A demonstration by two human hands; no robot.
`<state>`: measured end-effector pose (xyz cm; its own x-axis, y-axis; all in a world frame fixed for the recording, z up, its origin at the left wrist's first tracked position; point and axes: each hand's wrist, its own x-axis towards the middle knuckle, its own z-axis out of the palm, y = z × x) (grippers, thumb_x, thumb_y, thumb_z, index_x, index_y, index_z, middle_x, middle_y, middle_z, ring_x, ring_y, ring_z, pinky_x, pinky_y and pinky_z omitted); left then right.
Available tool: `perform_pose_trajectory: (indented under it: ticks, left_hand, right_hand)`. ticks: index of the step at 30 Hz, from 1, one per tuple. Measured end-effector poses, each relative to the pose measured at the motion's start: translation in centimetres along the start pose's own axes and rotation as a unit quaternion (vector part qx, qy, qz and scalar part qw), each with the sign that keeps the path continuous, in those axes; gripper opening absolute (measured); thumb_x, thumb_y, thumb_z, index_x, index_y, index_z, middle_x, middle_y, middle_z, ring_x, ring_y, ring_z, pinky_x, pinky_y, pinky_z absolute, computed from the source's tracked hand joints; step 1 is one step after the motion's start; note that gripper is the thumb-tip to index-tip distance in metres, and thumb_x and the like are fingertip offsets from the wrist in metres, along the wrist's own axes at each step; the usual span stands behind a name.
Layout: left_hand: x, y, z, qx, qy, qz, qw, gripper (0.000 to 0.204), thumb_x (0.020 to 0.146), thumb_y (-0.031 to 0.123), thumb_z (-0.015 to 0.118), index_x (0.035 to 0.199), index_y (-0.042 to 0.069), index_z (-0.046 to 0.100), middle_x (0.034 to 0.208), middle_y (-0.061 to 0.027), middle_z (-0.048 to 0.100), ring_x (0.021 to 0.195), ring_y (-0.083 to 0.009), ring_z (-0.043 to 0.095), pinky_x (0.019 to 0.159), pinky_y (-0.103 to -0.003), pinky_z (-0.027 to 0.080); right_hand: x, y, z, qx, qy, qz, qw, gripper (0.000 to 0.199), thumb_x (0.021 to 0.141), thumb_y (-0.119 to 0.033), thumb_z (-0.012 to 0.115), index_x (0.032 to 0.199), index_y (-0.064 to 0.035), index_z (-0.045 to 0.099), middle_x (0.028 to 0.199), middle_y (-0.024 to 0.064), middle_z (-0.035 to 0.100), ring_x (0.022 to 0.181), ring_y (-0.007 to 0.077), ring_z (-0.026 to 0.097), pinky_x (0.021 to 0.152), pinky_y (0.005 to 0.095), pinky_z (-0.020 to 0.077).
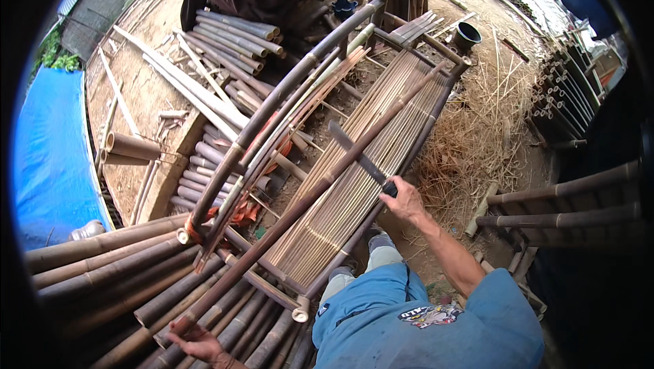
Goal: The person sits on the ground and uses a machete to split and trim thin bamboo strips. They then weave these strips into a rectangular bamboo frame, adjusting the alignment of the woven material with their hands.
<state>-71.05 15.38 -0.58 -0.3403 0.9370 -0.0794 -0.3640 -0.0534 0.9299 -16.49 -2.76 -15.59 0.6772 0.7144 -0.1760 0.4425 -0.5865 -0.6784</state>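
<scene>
My right hand [403, 199] is closed around the dark handle of a machete [371, 169]. Its blade points away to the upper left and crosses a long brown bamboo pole [293, 214]; I cannot tell whether they touch. The lower end of this pole is in my left hand [197, 343], at the bottom left. From there the pole runs diagonally over a bamboo bench, its far end by the bench's far side. The bench has a seat of thin pale slats [323, 229] and a dark bamboo frame [272, 107] with a raised rail on the left.
Thick bamboo poles [109, 260] lie stacked at the lower left, with shorter cut lengths [231, 39] beyond the bench. Shavings [456, 144] cover the ground to the right. A black bucket [467, 34] stands at the far end. More bamboo frames [565, 222] are at right; a blue tarp [54, 158] at left.
</scene>
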Motion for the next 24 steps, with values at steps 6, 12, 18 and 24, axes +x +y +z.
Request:
perform_pose_trajectory:
  ticks: [6, 12, 18, 24]
  left_hand:
    - [5.6, 12.0, 0.8, -0.212, -0.082, 0.142, 0.963, 0.032, 0.097, 0.033, 0.044, 0.085, 0.006, 0.056, 0.079, -0.0032, 0.055, 0.070, -0.0152, 0.052, 0.071, -0.034, 0.042]
    - [0.5, 16.4, 15.6, -0.396, -0.500, 0.033, 0.769, 0.022, 0.096, 0.025, 0.048, 0.083, 0.009, 0.054, 0.073, 0.0003, 0.053, 0.064, -0.0095, 0.048, 0.063, -0.028, 0.040]
    - [-14.4, 13.2, 36.0, -0.329, -0.529, 0.190, 0.759, 0.019, 0.091, 0.013, 0.048, 0.073, 0.011, 0.041, 0.065, 0.0006, 0.037, 0.055, -0.0094, 0.036, 0.058, -0.026, 0.033]
    - [-31.0, 10.1, 47.2, -0.431, -0.791, 0.070, 0.428, 0.025, 0.098, 0.028, 0.037, 0.080, 0.011, 0.043, 0.059, 0.0039, 0.033, 0.045, -0.0083, 0.029, 0.041, -0.026, 0.025]
  right_hand:
    - [-12.1, -7.3, -0.8, 0.071, -0.021, -0.016, 0.997, 0.042, 0.077, -0.029, 0.073, 0.106, -0.0029, 0.058, 0.092, 0.0193, 0.065, 0.091, 0.0347, 0.064, 0.078, 0.0411, 0.0498]
    - [-16.5, -4.5, -5.8, 0.058, -0.047, 0.081, 0.994, 0.042, 0.078, -0.033, 0.070, 0.105, -0.0032, 0.060, 0.103, 0.0215, 0.061, 0.101, 0.0363, 0.059, 0.086, 0.0425, 0.0462]
    - [-23.6, 2.1, -10.3, -0.015, 0.046, 0.258, 0.965, 0.038, 0.082, -0.034, 0.064, 0.101, -0.0011, 0.057, 0.100, 0.0228, 0.062, 0.100, 0.0387, 0.059, 0.084, 0.0439, 0.0452]
    - [-36.0, 8.8, -8.8, 0.083, 0.087, 0.446, 0.887, 0.040, 0.082, -0.036, 0.065, 0.101, -0.0010, 0.058, 0.096, 0.0239, 0.064, 0.097, 0.0397, 0.061, 0.083, 0.0451, 0.0470]
